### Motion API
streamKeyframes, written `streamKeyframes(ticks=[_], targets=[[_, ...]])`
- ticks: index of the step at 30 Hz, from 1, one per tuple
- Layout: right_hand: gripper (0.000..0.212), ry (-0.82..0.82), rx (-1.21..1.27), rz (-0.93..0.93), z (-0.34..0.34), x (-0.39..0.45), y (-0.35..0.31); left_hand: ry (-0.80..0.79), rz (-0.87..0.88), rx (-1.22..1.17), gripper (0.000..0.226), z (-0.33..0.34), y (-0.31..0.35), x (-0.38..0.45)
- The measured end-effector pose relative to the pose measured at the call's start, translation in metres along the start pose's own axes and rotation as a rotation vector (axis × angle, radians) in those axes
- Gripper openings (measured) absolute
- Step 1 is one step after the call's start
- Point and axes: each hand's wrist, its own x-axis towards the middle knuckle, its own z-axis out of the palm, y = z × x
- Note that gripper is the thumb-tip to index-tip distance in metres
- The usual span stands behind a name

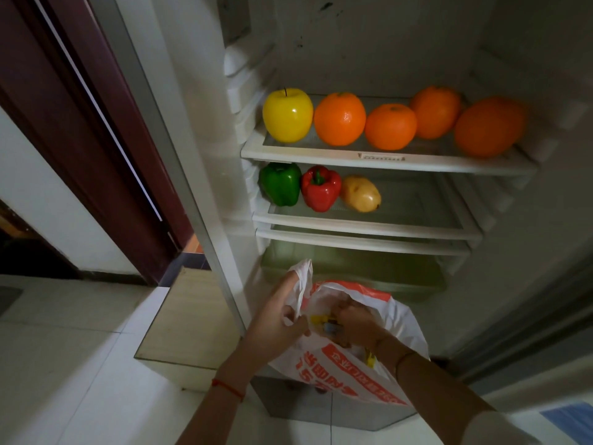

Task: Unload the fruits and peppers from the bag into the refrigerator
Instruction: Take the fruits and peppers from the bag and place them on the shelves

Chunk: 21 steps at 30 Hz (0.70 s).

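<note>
Lower centre | our left hand [278, 319] pinched the bag [346, 364] open | right hand [354, 319] inside, grip unclear | thin plastic risked tearing.

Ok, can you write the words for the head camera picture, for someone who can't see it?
Two hands, left hand and right hand, open a white and orange plastic bag before an open refrigerator. One shelf holds a yellow apple and four oranges, the next two peppers.
</note>
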Motion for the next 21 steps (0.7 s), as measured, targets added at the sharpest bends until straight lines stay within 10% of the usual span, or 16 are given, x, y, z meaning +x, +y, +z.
streamKeyframes(ticks=[14,21], targets=[[0.045,0.401,0.477,0.026,-0.036,-0.072,-0.041,-0.034,0.193,-0.06,0.083,0.005,0.001,-0.004],[0.033,0.477,0.731,0.347,-0.045,-0.146,-0.038,-0.11,0.243,0.051,0.087,0.016,-0.009,-0.003]])
